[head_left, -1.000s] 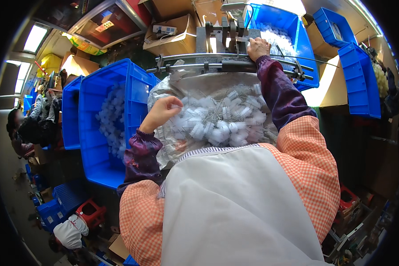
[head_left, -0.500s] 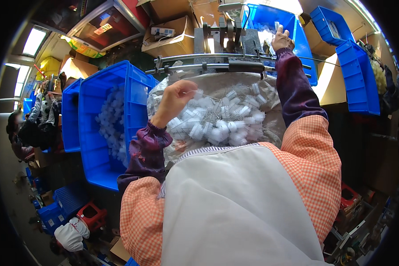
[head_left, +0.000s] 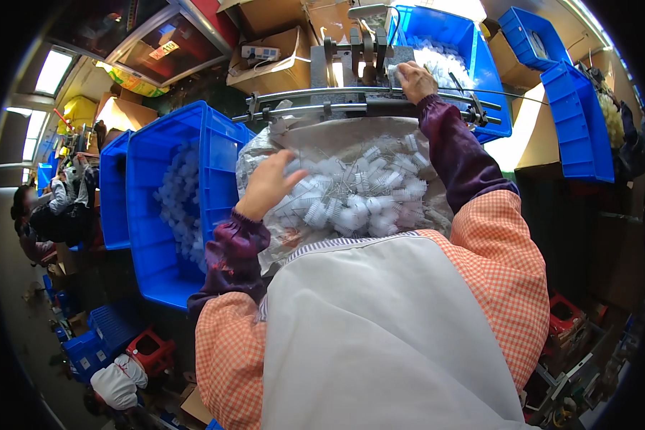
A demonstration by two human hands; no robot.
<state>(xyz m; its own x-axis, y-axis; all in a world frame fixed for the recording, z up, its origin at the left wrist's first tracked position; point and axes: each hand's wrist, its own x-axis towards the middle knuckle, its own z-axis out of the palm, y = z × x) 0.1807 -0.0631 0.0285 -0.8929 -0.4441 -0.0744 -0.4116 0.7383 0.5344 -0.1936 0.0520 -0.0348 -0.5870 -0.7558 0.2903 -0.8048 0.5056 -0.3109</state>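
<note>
Over the left side of a heap of small white bristle brushes with thin wire stems, my left hand hovers with fingers apart, slightly blurred, nothing visible in it. The heap lies on a crumpled grey sheet in front of me. Farther off, my right hand has its fingers bent and drawn together at the right side of a dark metal machine. Something pale shows by its fingertips, too small to name. Below that hand, steel rods run across the machine's front.
A blue bin with more white pieces stands at left. Another blue bin behind my right hand holds white brushes. Cardboard boxes and blue crates flank the bench. Other people sit at far left.
My right hand has come from above the far blue bin, where a brush showed at its fingers, leftward to the machine. My left hand has drawn back and its pinched fingers have spread.
</note>
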